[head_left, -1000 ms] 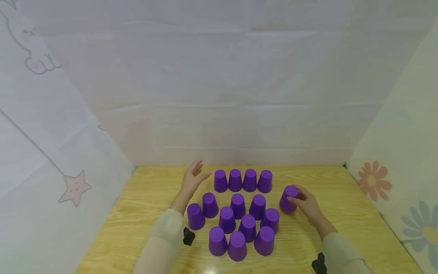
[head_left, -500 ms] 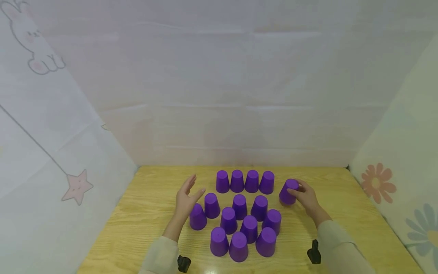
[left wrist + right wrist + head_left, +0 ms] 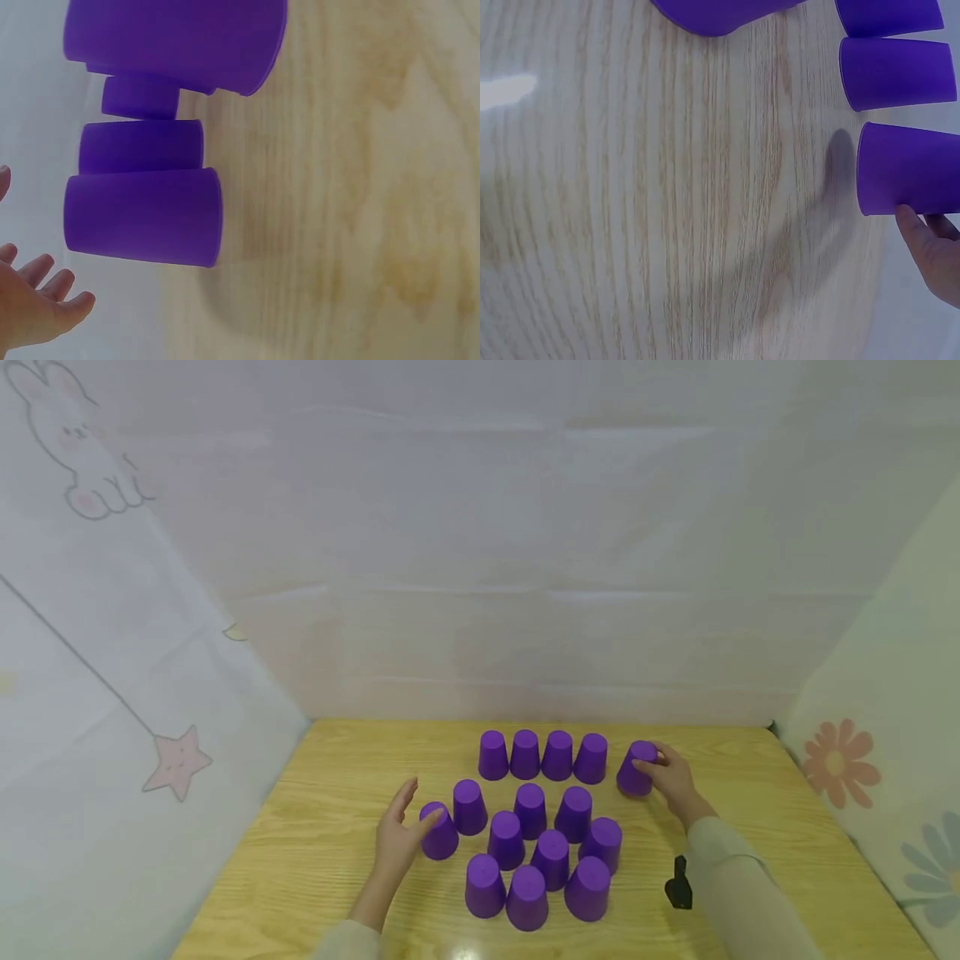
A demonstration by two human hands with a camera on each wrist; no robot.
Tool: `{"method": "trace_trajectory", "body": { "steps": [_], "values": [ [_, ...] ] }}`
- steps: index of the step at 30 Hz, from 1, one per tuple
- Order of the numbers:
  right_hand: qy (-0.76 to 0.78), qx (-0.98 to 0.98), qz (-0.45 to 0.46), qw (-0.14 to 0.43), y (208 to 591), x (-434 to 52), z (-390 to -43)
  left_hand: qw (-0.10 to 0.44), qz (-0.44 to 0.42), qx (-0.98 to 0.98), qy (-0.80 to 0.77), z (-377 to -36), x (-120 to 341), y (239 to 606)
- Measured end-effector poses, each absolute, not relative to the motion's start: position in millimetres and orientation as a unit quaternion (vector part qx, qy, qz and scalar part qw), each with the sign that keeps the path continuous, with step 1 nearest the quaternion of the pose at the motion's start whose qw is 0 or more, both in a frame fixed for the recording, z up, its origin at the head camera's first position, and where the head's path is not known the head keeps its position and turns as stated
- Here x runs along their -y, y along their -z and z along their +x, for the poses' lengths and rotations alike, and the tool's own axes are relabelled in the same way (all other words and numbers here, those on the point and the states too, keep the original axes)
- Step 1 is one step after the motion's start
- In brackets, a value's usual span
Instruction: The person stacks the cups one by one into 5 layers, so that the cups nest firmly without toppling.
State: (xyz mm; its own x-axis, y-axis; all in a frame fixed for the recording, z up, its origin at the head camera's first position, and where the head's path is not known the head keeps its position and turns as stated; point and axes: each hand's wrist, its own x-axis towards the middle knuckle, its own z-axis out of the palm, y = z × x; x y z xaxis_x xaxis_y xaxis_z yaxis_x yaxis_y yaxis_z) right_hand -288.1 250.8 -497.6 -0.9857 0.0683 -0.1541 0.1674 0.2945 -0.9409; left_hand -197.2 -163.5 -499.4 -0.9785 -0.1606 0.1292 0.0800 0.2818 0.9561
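Observation:
My right hand (image 3: 673, 781) holds an upside-down purple cup (image 3: 636, 772) by its side, thumb toward me, just right of the back row. In the right wrist view the thumb and a finger (image 3: 913, 225) lie against that cup (image 3: 907, 169), with another cup beyond it. My left hand (image 3: 396, 839) has its fingers spread beside the leftmost purple cup (image 3: 441, 839); the thumb overlaps this cup's top edge in the head view. Seen from the left wrist, the fingers (image 3: 60, 285) stand apart from the nearest cup (image 3: 142, 217), curled round nothing.
Several upside-down purple cups form a back row (image 3: 558, 756). More stand scattered in front, including a front cup (image 3: 527, 900). All are on a wooden table (image 3: 300, 827), with pale hanging sheets (image 3: 480, 635) behind and at both sides. A black wrist mount (image 3: 679, 885) shows by the right sleeve.
My right hand has carried its cup away from me, to beside the back row's right end. My left hand has come back toward me, down to the leftmost cup.

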Motion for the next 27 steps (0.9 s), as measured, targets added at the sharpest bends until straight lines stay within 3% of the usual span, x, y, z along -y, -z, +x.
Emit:
{"method": "trace_trajectory", "body": {
  "steps": [18, 27],
  "values": [
    [0.584, -0.803, 0.111, 0.039, 499.3, -242.9, -302.5, 0.102, 0.051, 0.792, 0.599, -192.0, 158.1, 527.7],
    [0.6, -0.793, 0.099, 0.011, 512.7, -248.7, -310.0, 0.103, 0.06, 0.793, 0.597, -191.5, 156.5, 535.2]
  ]
}}
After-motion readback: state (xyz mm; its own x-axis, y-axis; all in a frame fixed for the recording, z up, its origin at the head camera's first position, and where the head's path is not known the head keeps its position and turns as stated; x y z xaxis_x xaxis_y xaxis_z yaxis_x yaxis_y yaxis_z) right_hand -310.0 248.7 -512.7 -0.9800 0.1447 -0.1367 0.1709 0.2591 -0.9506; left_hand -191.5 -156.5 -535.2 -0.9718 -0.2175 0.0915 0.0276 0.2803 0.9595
